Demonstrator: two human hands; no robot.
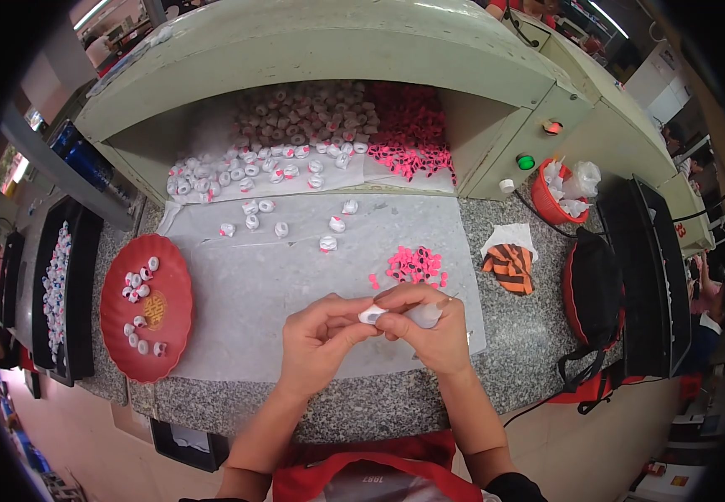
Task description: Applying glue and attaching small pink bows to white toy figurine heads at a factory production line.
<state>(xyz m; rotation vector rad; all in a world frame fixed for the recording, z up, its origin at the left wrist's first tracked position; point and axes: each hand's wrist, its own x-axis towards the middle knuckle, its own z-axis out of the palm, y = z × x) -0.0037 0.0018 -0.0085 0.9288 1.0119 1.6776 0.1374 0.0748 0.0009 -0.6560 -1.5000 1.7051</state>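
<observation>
Both hands meet over the paper-covered worktop. Between the fingertips of my left hand (321, 335) is a small white rounded piece (371, 315) with a dark grey patch. My right hand (439, 341) pinches the same piece from the other side. A translucent whitish squeeze bottle (425, 315) is tucked in the right hand's grip, partly covered by the fingers. Just beyond the hands lies a pile of small bright pink pieces (417, 266) with dark spots. Several white pieces with pink bits (328, 243) are scattered farther back on the paper sheet (237, 318).
A green-grey cabinet (296, 50) holds heaps of white pieces (296, 117) and pink pieces (408, 151). At left stand a red scalloped plate (145, 351) and a black tray (84, 335). To the right are a striped cloth (510, 268), a red basket (551, 205) and a black-and-red bag (592, 289).
</observation>
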